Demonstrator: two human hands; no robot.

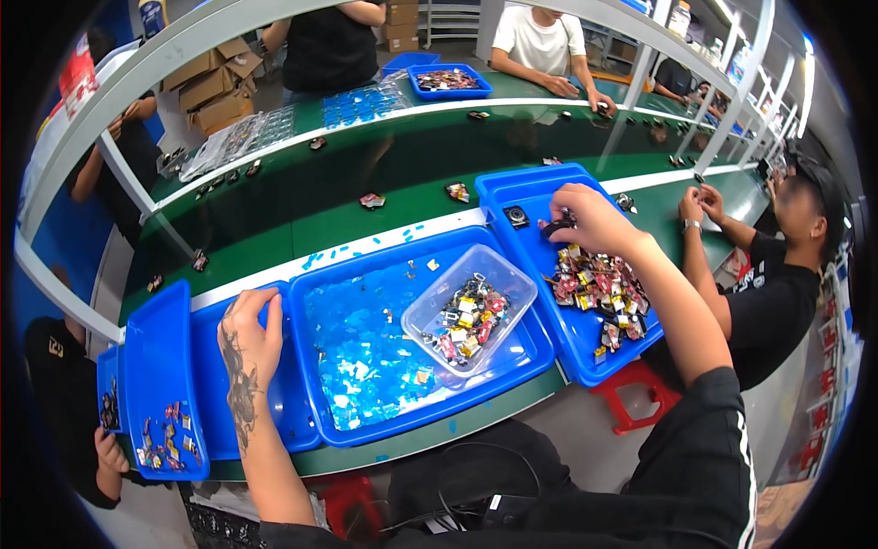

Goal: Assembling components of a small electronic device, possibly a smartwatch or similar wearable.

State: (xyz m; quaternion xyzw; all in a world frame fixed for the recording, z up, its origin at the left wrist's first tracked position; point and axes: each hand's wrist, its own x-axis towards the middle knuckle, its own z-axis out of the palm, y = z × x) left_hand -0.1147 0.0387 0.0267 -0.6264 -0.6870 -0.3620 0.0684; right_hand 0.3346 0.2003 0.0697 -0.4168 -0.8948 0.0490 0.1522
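My right hand [590, 220] is closed on a small black part [560, 225], above the upper end of a blue tray [590, 368]. Below it in that tray lies a heap of small parts [604, 288] in black, red, yellow and silver. A round-faced black part [517, 217] rests in the tray's far left corner. My left hand [251, 329], its forearm tattooed, hovers over another blue tray [283, 403] with fingers curled inward; their tips are hidden. Between my hands, a clear plastic box [422, 316] of similar parts sits tilted in a wide blue tray [320, 425] strewn with blue film pieces.
A green conveyor belt [320, 192] carrying scattered small parts runs beyond the trays. White frame posts [55, 284] stand at left. A blue tray with a few parts [160, 366] leans at far left. Co-workers sit or stand around; one [796, 274] is close at right. A red stool [636, 398] is below.
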